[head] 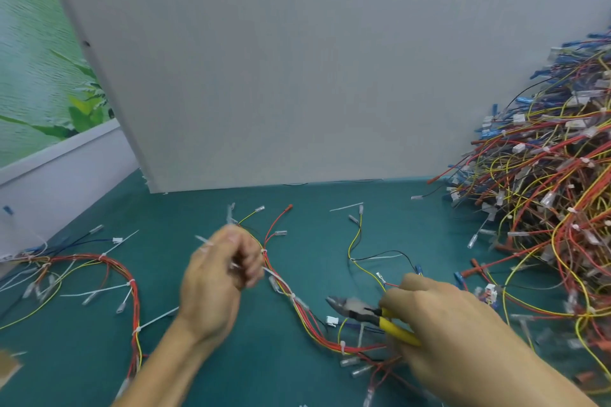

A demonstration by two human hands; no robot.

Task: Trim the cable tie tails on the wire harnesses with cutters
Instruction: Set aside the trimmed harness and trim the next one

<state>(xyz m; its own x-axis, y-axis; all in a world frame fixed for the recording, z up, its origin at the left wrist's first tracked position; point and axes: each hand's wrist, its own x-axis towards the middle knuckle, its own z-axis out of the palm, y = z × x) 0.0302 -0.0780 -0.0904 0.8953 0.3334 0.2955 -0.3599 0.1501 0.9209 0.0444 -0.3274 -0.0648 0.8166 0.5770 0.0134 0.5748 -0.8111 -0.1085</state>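
A wire harness (pixel 299 311) of red, yellow and black wires runs across the green table (pixel 264 367) between my hands. White cable ties bind it, and one tie tail (pixel 276 276) sticks out beside my left hand. My left hand (pixel 221 271), blurred by motion, grips the harness's upper end with curled fingers. My right hand (pixel 439 317) holds the yellow-handled cutters (pixel 367 312). Their dark jaws point left, just above the table, right of the harness and apart from the tie tail.
A second harness (pixel 109 274) with long white tie tails lies at the left. A large tangled heap of harnesses (pixel 555 192) fills the right side. A grey upright panel (pixel 297 59) stands behind the work area. Loose cut tails and terminals lie scattered on the mat.
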